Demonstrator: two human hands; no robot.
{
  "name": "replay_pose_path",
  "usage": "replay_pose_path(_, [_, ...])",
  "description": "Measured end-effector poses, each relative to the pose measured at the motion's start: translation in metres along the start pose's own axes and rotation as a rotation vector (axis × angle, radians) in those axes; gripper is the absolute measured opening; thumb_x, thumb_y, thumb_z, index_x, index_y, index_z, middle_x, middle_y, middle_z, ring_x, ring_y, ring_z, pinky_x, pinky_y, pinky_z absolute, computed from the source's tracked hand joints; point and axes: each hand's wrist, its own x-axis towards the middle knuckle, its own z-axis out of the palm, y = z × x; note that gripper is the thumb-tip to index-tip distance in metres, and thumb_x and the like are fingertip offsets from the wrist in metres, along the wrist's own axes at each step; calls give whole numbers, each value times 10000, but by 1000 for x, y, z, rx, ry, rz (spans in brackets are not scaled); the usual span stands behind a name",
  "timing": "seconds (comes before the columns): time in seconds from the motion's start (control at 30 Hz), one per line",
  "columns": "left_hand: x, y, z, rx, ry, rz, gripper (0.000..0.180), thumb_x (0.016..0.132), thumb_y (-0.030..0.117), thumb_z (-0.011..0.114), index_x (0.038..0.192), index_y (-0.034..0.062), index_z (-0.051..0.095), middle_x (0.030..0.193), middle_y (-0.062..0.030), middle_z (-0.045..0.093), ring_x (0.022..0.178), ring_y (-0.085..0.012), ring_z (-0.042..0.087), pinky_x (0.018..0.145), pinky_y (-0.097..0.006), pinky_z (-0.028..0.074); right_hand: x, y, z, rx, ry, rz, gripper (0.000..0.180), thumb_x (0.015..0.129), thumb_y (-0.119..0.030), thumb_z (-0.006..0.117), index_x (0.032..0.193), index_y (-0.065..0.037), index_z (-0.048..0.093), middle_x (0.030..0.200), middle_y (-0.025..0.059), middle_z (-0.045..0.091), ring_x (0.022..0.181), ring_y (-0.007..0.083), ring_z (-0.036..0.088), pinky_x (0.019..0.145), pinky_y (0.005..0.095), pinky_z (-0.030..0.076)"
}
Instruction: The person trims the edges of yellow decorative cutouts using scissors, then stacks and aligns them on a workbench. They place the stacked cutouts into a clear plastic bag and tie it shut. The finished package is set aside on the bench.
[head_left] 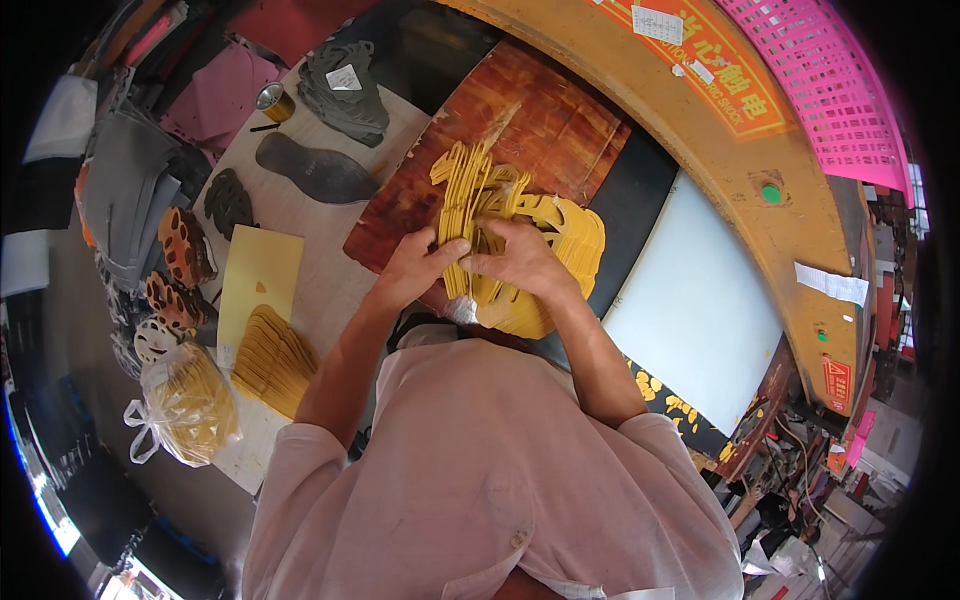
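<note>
Fingers point(458, 250) of both your hands clasp a yellow stack point(460, 200)

Your left hand point(408, 268) grips the left side of the stack, thumb across its near face and the other fingers partly hidden. Your right hand point(525, 260) grasps it from the right, thumb and fingertips bent against the thin cut-out pieces. You have the stack in front of your chest, over the near part of a reddish-brown board point(550, 100); whether it touches the board, you cannot tell from this angle. Just beside it, partly under your right hand, sits another yellow bundle point(575, 245).

To your left, the pale bench point(335, 230) carries a dark sole-shaped piece point(315, 170), a grey pile of cut-outs point(345, 100) with a white label, a yellow sheet point(258, 275), a mustard stack point(270, 355) and a knotted clear bag point(190, 410). To your right lies a white panel point(690, 300), with an orange-yellow machine beam point(740, 135) curving past it and a pink basket point(830, 90) beyond.
</note>
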Motion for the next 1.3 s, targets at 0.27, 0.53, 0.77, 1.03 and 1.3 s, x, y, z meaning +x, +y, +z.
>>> replay_pose_path(0.27, [-2, 0, -1, -30, 1, 0, 359, 1061, 266, 694, 1281, -18, 703, 1091, -10, 714, 998, -80, 613, 906, -284, 531, 0, 1, -8, 71, -74, 52, 384, 865, -196, 655, 1184, 16, 689, 1205, 337, 645, 1134, 476, 626, 981, 488, 511])
replay_pose_path(0.53, [-6, -2, 9, -15, 49, -35, 351, 1027, 238, 714, 1239, -42, 706, 1070, -49, 744, 971, -93, 646, 883, -307, 551, -8, 7, 23, 182, 348, -51, 476, 899, -93, 598, 1370, -49, 652, 1256, 333, 615, 1117, 501, 628, 1013, 493, 506])
replay_pose_path(0.77, [-5, -10, 11, -16, 74, 19, 407, 965, 271, 779, 1188, -62, 711, 1021, -109, 768, 922, -118, 686, 827, -329, 575, -14, 5, 17, 34, 204, -55, 420, 945, -169, 662, 1340, -31, 691, 1139, 281, 655, 1069, 447, 679, 958, 486, 535])
replay_pose_path(1.03, [-3, -6, 11, 13, 23, 9, 380, 969, 208, 792, 1267, -12, 704, 1083, -48, 745, 990, -99, 653, 896, -308, 554, -3, -13, 7, 119, 121, 75, 384, 970, -332, 767, 1128, 19, 773, 988, 175, 741, 901, 236, 704, 831, 359, 550])
replay_pose_path(1.3, [-6, 0, 11, 22, 20, 54, 417, 952, 210, 797, 1285, -20, 697, 1066, -92, 767, 944, -109, 685, 851, -324, 574, 1, -4, 11, 203, 103, 94, 344, 953, -302, 759, 1120, -2, 779, 951, 193, 762, 874, 288, 724, 822, 396, 561])
